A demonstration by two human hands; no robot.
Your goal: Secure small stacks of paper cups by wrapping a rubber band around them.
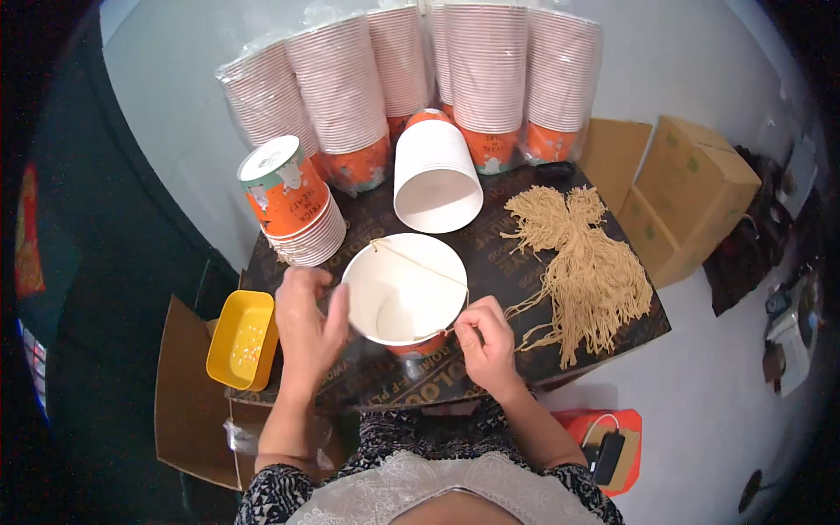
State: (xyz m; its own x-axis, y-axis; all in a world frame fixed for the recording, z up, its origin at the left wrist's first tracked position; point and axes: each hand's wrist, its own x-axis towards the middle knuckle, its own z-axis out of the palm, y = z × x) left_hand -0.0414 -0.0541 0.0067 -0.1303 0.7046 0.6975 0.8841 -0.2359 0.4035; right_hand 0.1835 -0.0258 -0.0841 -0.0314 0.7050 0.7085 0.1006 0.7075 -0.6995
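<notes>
In front of me a paper bucket [402,293], white inside and orange outside, stands on the table with its mouth tilted up. A thin tan string [411,261] is fixed at its far rim and crosses over the mouth to the right rim. My right hand [487,344] pinches the string at the near right rim, fingers closed. Just left of the bucket, my left hand [306,324] is held with thumb and fingers apart, a little blurred, and nothing shows in it. Its fingertips are close to a nested bucket stack [306,229].
Farther back, a white-mouthed bucket stack [437,179] lies on its side before tall plastic-wrapped stacks [337,87]. A bundle of tan strings [595,280] covers the table's right side. A yellow tray [242,337] with small bits sits left; cardboard boxes [696,179] stand right.
</notes>
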